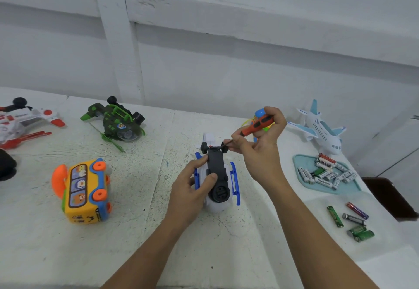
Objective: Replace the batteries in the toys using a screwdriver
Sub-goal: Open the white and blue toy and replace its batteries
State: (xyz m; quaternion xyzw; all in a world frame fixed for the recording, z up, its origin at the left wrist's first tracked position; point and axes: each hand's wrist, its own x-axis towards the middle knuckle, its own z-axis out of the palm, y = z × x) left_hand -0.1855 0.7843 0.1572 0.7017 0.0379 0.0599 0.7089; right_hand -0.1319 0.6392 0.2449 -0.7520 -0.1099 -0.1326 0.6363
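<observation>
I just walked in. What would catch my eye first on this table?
At the centre, the left hand steadies an upturned white-and-blue toy while the right hand grips an orange screwdriver aimed at its black underside. A bright yellow bus toy lies to the left, and a blue tray holding batteries sits on the right.

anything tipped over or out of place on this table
The green helicopter lies upside down and the yellow bus on its side; a few loose batteries lie outside the blue tray.
</observation>
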